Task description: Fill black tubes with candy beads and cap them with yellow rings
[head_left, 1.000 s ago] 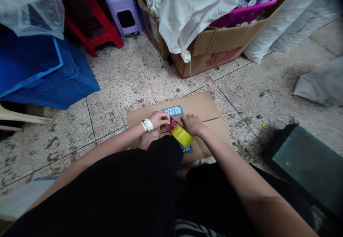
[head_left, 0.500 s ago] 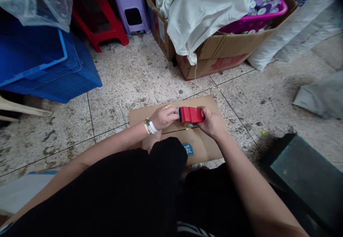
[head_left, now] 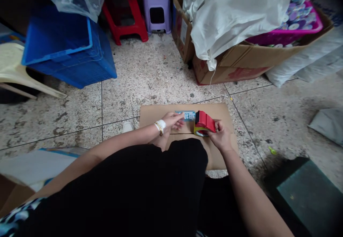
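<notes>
In my right hand [head_left: 222,135] is a red tape dispenser [head_left: 207,120] with a yellow-edged tape roll [head_left: 200,131] under it, gripped at its right end. It is tilted above a flat cardboard box [head_left: 152,112] on the floor. My left hand [head_left: 173,121], with white and gold bracelets at the wrist, is just left of the dispenser. Its fingers point right, apart, and nothing shows in them. A blue printed label [head_left: 189,115] with white characters lies between the hand and the dispenser. The dark seam of the cardboard [head_left: 182,134] runs below the hands.
A blue crate [head_left: 99,58] and a cream stool [head_left: 16,64] stand on the left. Behind are red [head_left: 128,30] and purple [head_left: 157,12] stools. A carton [head_left: 227,65] with a white sack [head_left: 230,19] and pink basket [head_left: 308,31] is beyond. A dark green block [head_left: 308,190] sits right.
My left hand has come off the front of the dispenser and its fingers have spread. The dispenser is now tilted, its roll showing more. The camera view has shifted left.
</notes>
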Action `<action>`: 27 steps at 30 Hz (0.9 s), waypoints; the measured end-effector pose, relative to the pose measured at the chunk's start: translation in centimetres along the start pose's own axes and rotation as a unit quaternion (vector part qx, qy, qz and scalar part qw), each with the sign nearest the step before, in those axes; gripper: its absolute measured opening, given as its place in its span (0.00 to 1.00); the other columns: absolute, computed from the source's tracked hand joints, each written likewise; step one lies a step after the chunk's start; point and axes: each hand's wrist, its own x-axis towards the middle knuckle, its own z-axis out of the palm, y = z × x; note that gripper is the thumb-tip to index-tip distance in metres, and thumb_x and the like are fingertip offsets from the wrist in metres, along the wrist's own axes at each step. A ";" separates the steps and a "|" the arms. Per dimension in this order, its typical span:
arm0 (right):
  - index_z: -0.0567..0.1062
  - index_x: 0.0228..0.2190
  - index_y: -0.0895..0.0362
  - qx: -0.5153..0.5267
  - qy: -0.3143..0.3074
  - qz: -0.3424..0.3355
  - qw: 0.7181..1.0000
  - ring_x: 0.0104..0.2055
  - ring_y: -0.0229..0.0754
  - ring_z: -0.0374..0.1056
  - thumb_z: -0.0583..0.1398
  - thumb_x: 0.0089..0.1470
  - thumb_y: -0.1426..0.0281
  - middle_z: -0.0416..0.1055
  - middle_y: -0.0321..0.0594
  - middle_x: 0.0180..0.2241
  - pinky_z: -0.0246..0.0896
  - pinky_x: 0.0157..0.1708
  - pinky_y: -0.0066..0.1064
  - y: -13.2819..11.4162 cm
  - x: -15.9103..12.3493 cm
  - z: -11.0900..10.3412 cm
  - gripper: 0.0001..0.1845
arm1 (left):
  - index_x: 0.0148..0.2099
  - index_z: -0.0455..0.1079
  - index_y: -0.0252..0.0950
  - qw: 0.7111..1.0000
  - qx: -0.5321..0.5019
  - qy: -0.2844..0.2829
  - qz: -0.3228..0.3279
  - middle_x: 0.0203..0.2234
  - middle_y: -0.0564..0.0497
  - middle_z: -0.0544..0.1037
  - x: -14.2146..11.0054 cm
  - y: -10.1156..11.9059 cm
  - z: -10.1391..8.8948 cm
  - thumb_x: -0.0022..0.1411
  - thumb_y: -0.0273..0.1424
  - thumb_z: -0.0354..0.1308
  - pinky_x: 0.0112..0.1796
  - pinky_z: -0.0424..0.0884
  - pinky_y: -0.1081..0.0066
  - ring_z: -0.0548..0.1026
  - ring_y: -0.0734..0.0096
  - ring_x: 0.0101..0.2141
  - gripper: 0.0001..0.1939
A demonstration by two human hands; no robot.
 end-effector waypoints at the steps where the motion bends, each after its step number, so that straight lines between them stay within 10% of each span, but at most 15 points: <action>1: 0.53 0.24 0.52 0.001 0.000 -0.008 1.000 0.30 0.39 0.62 0.61 0.43 0.65 0.70 0.39 0.33 0.56 0.30 0.30 0.0 0.0 0.0 0.19 | 0.39 0.70 0.30 0.998 -0.040 -0.021 -0.039 0.30 0.39 0.79 0.2 0.3 0.3 0.60 0.60 0.45 0.29 0.75 0.66 0.78 0.64 0.29 0.35; 6: 0.54 0.24 0.52 0.011 -0.007 -0.057 0.998 0.31 0.39 0.63 0.61 0.45 0.68 0.70 0.40 0.34 0.57 0.30 0.30 0.0 -0.1 0.4 0.17 | 0.35 0.71 0.30 0.949 -0.253 -0.074 -0.172 0.27 0.44 0.79 1.1 1.8 1.7 0.51 0.45 0.69 0.29 0.73 0.73 0.77 0.72 0.27 0.22; 13: 0.54 0.25 0.52 0.057 -0.031 -0.070 0.995 0.36 0.41 0.65 0.61 0.44 0.68 0.69 0.40 0.36 0.59 0.36 0.31 0.0 0.0 0.6 0.17 | 0.32 0.67 0.31 0.942 -0.267 -0.053 -0.198 0.23 0.47 0.77 1.1 1.0 2.0 0.56 0.26 0.66 0.29 0.72 0.73 0.77 0.71 0.26 0.09; 20: 0.53 0.24 0.52 0.050 -0.022 -0.049 0.997 0.31 0.39 0.63 0.61 0.43 0.67 0.69 0.38 0.33 0.57 0.32 0.31 -0.4 -0.4 0.5 0.18 | 0.34 0.69 0.32 0.950 -0.213 0.010 -0.228 0.17 0.52 0.74 1.0 -0.2 2.7 0.58 0.28 0.63 0.27 0.71 0.74 0.72 0.75 0.19 0.06; 27: 0.53 0.24 0.52 0.072 -0.016 -0.032 0.997 0.30 0.38 0.61 0.61 0.42 0.65 0.69 0.37 0.32 0.57 0.31 0.30 -0.4 -0.6 0.0 0.19 | 0.31 0.67 0.33 0.933 -0.203 -0.060 -0.290 0.22 0.46 0.77 1.5 0.6 2.4 0.63 0.47 0.54 0.31 0.73 0.69 0.76 0.69 0.25 0.21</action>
